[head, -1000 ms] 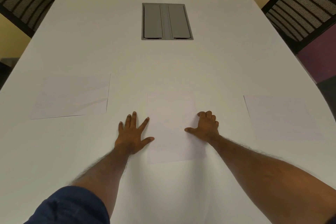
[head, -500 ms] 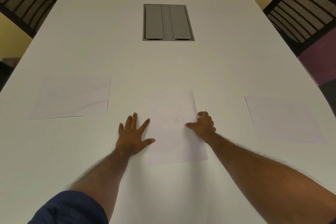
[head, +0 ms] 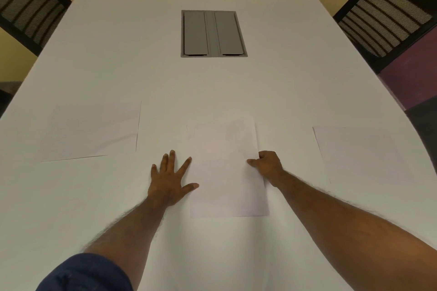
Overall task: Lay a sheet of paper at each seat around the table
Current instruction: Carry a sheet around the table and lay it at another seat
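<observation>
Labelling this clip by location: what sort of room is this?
Probably a meeting room: a large white table with a grey cable hatch set in its middle, and black mesh-backed office chairs around it.

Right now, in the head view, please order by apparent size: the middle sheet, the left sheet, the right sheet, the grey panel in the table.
1. Unsure between left sheet, right sheet and middle sheet: all look alike in size, and the wide-angle lens stretches the side ones.
2. Grey panel: clearly smallest, though it lies farther from the camera.
</observation>
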A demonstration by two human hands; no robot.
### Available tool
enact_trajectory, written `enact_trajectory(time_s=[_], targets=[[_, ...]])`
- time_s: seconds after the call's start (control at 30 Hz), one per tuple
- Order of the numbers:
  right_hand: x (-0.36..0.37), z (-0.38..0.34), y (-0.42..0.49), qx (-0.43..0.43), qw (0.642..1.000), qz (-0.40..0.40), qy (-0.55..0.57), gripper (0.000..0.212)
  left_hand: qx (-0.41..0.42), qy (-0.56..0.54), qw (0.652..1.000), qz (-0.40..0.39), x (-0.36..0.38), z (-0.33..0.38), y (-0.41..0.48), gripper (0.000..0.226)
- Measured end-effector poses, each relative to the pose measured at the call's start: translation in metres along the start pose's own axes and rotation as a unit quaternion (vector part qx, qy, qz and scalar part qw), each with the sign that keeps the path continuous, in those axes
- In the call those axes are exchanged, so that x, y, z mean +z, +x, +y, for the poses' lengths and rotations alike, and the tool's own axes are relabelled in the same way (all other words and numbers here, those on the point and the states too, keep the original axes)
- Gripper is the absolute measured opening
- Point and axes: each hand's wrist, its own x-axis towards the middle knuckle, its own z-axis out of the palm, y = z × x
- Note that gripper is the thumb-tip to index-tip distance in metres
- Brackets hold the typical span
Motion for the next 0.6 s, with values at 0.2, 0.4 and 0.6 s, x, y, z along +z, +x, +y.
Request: enact_trajectory(time_s=[0.2, 0.4, 0.6], targets=[[-0.023, -0.009, -0.020, -0.069, 0.997, -0.019, -0.006, 0.023, -0.050, -0.110, 0.991, 0.050, -0.015, 0.008, -0.001, 0.093], [-0.043, -0.026, -0.057, -0.111, 0.993, -0.031, 0.006, 0.022, -0.053, -0.290, 0.953, 0.073, -0.042, 0.016, -0.020, 0.091], [-0.053, -0.043, -0.102, -0.158, 0.986, -0.037, 0.022, 0.018, -0.059, -0.411, 0.908, 0.052, -0.066, 0.019, -0.058, 0.091]])
